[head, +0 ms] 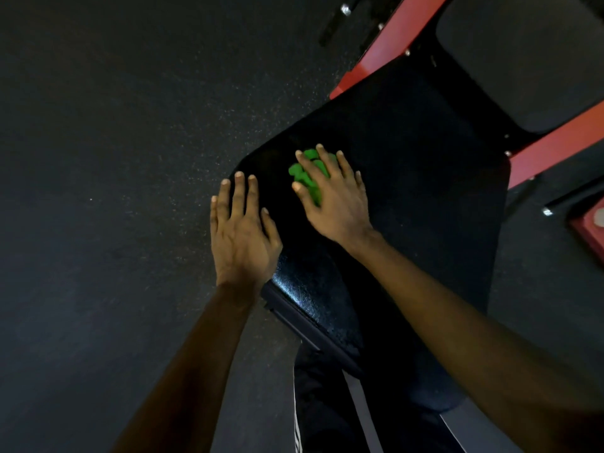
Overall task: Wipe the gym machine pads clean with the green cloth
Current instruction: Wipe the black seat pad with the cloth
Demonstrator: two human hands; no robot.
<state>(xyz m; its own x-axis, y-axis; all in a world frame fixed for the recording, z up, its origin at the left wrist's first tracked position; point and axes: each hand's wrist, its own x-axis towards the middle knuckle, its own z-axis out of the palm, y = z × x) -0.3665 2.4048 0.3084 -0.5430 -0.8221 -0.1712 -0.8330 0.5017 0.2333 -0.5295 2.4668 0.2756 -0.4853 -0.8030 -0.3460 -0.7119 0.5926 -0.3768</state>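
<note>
Head view: the right hand [336, 197] lies flat with its fingers spread wide, pressing the bunched green cloth [305, 173] onto the black pad [408, 191] near its far left corner; the left hand [243, 230], fingers straight and holding nothing, rests on the pad's left edge just beside it; a red frame [389, 44] runs beyond the pad, over the speckled dark floor [114, 158].

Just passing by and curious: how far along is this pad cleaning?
Done: nothing certain; a sheen on the big pad may be moisture or just light. In hand: the right hand presses the green cloth on that pad, the left hand flat at its edge. Left: the second pad between the red bars, no hand on it.
</note>
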